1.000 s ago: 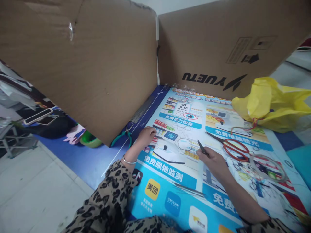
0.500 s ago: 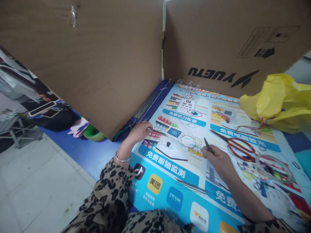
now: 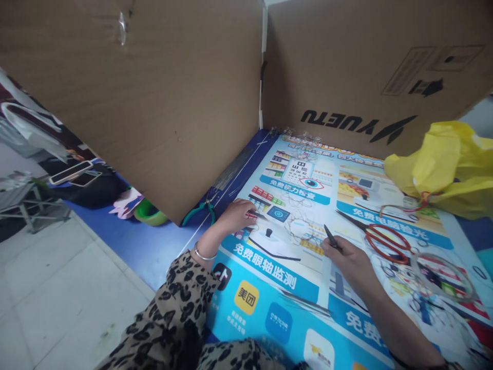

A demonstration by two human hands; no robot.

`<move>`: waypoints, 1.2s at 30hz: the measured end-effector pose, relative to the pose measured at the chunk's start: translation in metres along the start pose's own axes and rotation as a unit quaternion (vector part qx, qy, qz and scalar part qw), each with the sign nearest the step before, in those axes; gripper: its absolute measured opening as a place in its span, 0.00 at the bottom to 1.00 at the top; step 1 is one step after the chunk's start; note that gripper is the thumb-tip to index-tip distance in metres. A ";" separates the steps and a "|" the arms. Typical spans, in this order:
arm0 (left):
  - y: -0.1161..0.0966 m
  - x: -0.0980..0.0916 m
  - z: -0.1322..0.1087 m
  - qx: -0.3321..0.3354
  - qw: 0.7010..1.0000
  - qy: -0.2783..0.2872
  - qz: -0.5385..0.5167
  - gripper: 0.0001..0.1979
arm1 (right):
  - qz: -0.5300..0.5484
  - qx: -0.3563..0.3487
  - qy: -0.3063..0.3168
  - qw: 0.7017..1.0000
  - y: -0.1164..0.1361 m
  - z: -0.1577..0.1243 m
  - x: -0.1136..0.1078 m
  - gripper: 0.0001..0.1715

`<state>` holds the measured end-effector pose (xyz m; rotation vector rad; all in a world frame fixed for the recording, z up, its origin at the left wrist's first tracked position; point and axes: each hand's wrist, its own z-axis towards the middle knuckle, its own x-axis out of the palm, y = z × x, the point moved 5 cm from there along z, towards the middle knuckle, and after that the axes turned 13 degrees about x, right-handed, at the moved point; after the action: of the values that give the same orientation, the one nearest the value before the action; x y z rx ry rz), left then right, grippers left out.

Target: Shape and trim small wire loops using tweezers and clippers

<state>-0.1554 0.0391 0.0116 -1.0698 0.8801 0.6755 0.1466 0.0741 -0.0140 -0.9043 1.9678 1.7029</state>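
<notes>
My left hand [image 3: 234, 216] rests on a printed blue poster [image 3: 269, 267] that covers the table, fingers pinched on a thin dark wire piece near its left edge. My right hand [image 3: 346, 257] lies further right with its fingers closed on a dark pointed tool [image 3: 330, 237] whose tip points up and left. Between the hands lies a tangle of thin wire [image 3: 304, 231]. A silver bangle [image 3: 204, 255] sits on my left wrist.
Tall cardboard panels [image 3: 173, 87] stand along the back and left. Red-handled scissors [image 3: 381, 237] and wire rings [image 3: 442, 270] lie to the right, a yellow plastic bag [image 3: 442, 169] behind them. Green-handled pliers [image 3: 200, 209] lie under the left panel's edge, beside a bundle of wires [image 3: 234, 169].
My left hand has slid a little to the right along the poster's left part with the wire piece. My right hand has barely moved. The camera has shifted slightly.
</notes>
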 end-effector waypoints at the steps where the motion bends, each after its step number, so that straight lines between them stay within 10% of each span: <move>1: 0.000 0.001 0.001 0.000 1.000 -0.007 0.001 0.12 | -0.001 -0.001 0.001 1.000 0.000 0.000 0.000 0.17; 23: -0.014 0.011 0.028 0.037 0.993 -0.072 0.091 0.17 | 0.090 0.019 0.012 0.996 0.003 -0.002 -0.001 0.15; 36: 0.008 0.033 0.038 0.089 0.990 -0.005 0.111 0.18 | 0.502 -0.033 -0.100 0.859 0.013 -0.003 -0.059 0.11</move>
<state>-0.1347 0.0788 -0.0125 -0.8160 1.0410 0.7698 0.1803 0.0852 0.0346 0.4280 2.3998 2.2265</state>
